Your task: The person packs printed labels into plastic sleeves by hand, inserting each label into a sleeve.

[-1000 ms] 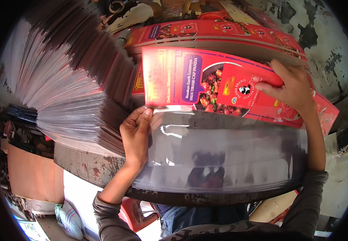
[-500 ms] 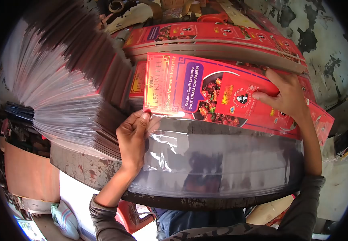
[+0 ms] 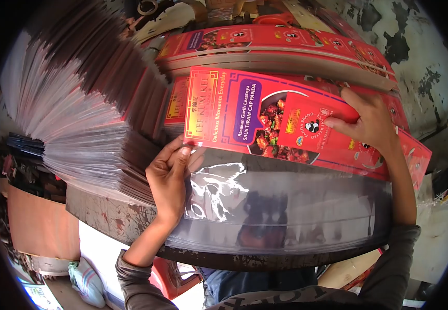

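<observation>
A long red printed card (image 3: 224, 119) with a food picture and a panda logo lies slanted across the middle. My right hand (image 3: 371, 121) grips it near its right end, thumb on the face and fingers at the upper edge. At the card's lower left corner my left hand (image 3: 168, 173) is pinched closed, apparently on the edge of a clear plastic sleeve (image 3: 317, 199). Some left fingers show dimly behind the film. That sleeve lies on a stack of similar ones, with bright glare by the left hand.
A tall fanned stack of filled plastic sleeves (image 3: 84, 150) stands at the left. Behind the card are piles of more red printed cards (image 3: 280, 41). The worn table edge (image 3: 110, 219) runs in front of me, with a red plastic chair (image 3: 169, 279) below.
My left hand has shifted slightly left and down, away from the card's corner. Glare on the clear sleeve has changed shape and spread. The right hand and card are almost still.
</observation>
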Tool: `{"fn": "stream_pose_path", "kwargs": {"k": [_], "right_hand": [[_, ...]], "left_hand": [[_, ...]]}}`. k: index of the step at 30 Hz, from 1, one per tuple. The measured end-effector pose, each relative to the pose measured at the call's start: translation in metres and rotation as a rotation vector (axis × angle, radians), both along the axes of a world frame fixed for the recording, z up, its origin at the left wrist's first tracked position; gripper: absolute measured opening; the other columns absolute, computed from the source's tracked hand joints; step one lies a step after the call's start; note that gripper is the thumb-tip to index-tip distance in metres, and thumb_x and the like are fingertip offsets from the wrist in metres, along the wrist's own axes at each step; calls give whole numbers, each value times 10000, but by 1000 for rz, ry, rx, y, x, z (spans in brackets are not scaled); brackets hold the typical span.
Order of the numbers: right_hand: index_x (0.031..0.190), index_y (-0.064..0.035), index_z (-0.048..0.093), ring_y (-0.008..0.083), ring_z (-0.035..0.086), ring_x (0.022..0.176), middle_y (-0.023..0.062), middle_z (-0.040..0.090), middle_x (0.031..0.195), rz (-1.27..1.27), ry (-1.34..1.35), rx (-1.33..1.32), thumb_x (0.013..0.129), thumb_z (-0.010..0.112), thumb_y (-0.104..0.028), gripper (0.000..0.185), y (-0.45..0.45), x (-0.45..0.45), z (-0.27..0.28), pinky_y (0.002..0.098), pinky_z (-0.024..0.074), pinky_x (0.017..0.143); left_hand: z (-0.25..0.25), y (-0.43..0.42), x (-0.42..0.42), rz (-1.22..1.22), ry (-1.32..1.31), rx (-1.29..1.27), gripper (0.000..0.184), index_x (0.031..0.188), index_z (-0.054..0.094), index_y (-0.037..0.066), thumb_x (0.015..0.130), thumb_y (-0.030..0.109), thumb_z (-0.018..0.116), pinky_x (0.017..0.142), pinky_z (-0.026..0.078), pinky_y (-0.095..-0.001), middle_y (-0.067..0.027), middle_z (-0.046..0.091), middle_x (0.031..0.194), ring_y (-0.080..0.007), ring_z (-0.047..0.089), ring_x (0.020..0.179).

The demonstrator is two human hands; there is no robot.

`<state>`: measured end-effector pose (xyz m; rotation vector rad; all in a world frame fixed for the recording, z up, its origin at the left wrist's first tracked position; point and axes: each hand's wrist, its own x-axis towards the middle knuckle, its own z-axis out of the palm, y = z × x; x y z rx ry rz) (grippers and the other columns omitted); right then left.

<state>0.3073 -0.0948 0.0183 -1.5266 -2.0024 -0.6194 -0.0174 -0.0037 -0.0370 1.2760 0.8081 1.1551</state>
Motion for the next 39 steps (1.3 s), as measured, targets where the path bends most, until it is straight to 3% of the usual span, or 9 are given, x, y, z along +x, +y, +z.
{"fn": "stream_pose_path", "kwargs": {"k": [3, 8, 14, 17, 20, 23, 28, 30, 39], "right_hand": [[747, -37, 562, 295, 503, 485, 110, 518, 559, 2, -47, -125, 665, 768, -447, 466, -5, 3, -6, 363, 408, 488], [680, -59, 525, 292, 438, 410, 93, 430, 456, 86, -56, -334, 657, 741, -521, 510, -5, -5, -13, 347, 367, 458], [752, -14, 524, 288, 450, 559, 116, 474, 634, -114, 186, -330, 669, 785, -332, 420, -3, 16, -5, 332, 410, 563], [787, 9, 525, 311, 473, 644, 136, 500, 691, -72, 291, -228, 697, 767, -288, 393, -1, 23, -3, 341, 428, 639], [812, 23, 534, 314, 493, 691, 147, 515, 720, -156, 219, -269, 709, 755, -292, 398, 1, 25, -9, 347, 426, 679], [791, -16, 592, 287, 539, 631, 134, 578, 703, -67, 45, -46, 709, 749, -402, 425, 3, 21, -13, 353, 433, 577], [778, -54, 591, 308, 527, 546, 130, 537, 579, -170, 143, -392, 718, 723, -452, 424, -4, 10, -3, 406, 419, 545], [770, -60, 590, 309, 527, 525, 127, 521, 547, -106, 85, -339, 726, 713, -461, 421, -3, 11, -8, 408, 417, 539], [736, -55, 528, 334, 495, 473, 142, 479, 530, 15, 29, -418, 773, 687, -413, 394, -4, -6, -11, 402, 370, 476]], "left_hand": [[-2, 3, -5, 82, 211, 164, 296, 1174, 512, -106, 930, 62, 505, 865, 507, -268, -158, 639, 1042, -172, 626, 949], [4, 2, 2, 70, 62, 108, 307, 1189, 513, -88, 939, 90, 508, 791, 517, -235, -144, 655, 994, -151, 634, 923], [3, 5, 0, 7, -86, 29, 370, 1146, 539, -83, 967, 234, 476, 778, 523, -255, -111, 639, 977, -146, 633, 873], [-6, 8, -10, -354, 132, -115, 374, 1089, 570, -69, 957, 272, 496, 761, 525, -270, -138, 642, 1003, -172, 636, 894], [5, 0, 1, -290, 207, -96, 360, 1061, 562, -78, 959, 258, 484, 780, 541, -318, -156, 652, 952, -209, 661, 873], [6, 0, 1, -236, 171, -120, 320, 1055, 574, -64, 954, 231, 499, 762, 536, -290, -135, 658, 945, -182, 658, 862], [-4, 4, -4, -229, 114, -84, 293, 1037, 591, -48, 957, 217, 495, 724, 519, -250, -94, 656, 913, -123, 635, 784], [-6, 6, -6, -213, 122, -56, 292, 1012, 625, -64, 958, 196, 503, 726, 455, -206, -38, 644, 874, -50, 546, 765], [-2, 4, -7, -46, 134, 22, 260, 1030, 614, -71, 947, 158, 522, 735, 426, -194, -34, 632, 911, -50, 522, 818]]}}
